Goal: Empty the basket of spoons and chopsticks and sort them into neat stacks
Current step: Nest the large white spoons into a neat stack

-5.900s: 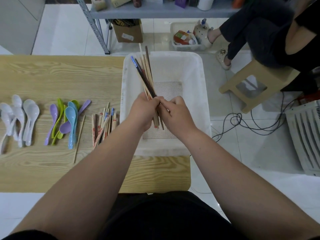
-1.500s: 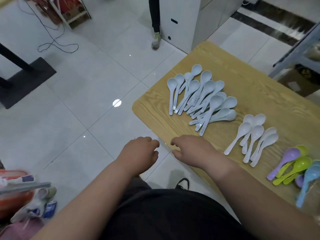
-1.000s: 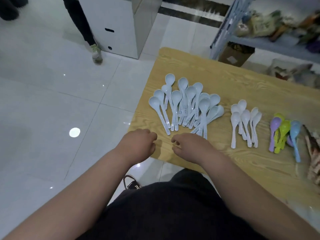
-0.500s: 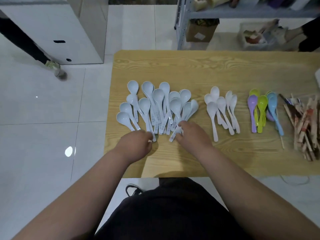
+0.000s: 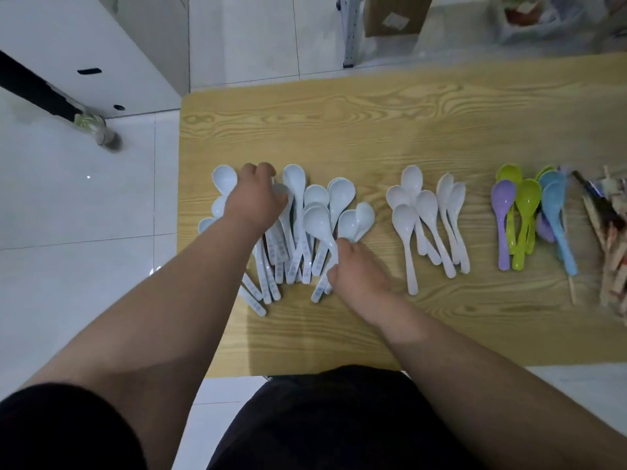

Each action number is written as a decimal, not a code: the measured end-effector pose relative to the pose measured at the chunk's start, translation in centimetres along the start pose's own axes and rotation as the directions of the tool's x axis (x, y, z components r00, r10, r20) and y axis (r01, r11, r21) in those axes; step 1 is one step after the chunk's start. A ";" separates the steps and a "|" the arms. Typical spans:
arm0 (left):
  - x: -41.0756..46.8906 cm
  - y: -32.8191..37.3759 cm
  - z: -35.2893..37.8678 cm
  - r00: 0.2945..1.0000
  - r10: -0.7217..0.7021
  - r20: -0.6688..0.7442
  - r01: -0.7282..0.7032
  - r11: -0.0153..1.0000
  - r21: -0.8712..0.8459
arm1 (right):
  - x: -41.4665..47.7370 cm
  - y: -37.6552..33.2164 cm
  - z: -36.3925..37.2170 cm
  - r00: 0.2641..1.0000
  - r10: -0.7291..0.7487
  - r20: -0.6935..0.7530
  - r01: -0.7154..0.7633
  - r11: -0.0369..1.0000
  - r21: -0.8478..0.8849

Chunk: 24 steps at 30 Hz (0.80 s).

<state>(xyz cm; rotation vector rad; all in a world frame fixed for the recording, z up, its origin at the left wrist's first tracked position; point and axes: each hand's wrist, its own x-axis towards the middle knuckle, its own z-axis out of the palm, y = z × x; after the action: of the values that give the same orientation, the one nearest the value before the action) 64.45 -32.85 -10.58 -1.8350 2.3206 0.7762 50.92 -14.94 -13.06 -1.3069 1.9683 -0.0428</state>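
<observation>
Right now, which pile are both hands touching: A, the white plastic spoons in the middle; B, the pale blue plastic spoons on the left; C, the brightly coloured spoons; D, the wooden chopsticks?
B: left hand and right hand both touch the pale blue plastic spoons.

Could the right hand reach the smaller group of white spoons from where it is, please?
Probably yes: the right hand lies just beside the white spoons, only bare table between, though it grips a spoon handle.
</observation>
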 end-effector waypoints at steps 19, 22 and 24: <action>-10.2 -3.7 -5.0 0.998 0.003 0.055 0.031 0.788 -0.615 | -5.8 -4.0 -2.9 0.924 -0.338 -0.177 0.370 0.909 0.195; -13.5 -5.7 -6.1 0.983 -0.045 0.178 0.175 0.528 -0.831 | -8.4 -6.5 -1.5 0.938 -0.319 -0.136 0.344 0.905 0.249; -15.6 -7.1 -6.4 0.969 -0.043 0.245 0.243 0.376 -0.894 | -10.4 -8.4 -1.0 0.944 -0.311 -0.111 0.330 0.885 0.328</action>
<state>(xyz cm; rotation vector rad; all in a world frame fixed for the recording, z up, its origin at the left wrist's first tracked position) 76.96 -22.84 -1.69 -2.0349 1.5610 2.4636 58.77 -10.95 -3.01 -1.3886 1.6718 -0.5658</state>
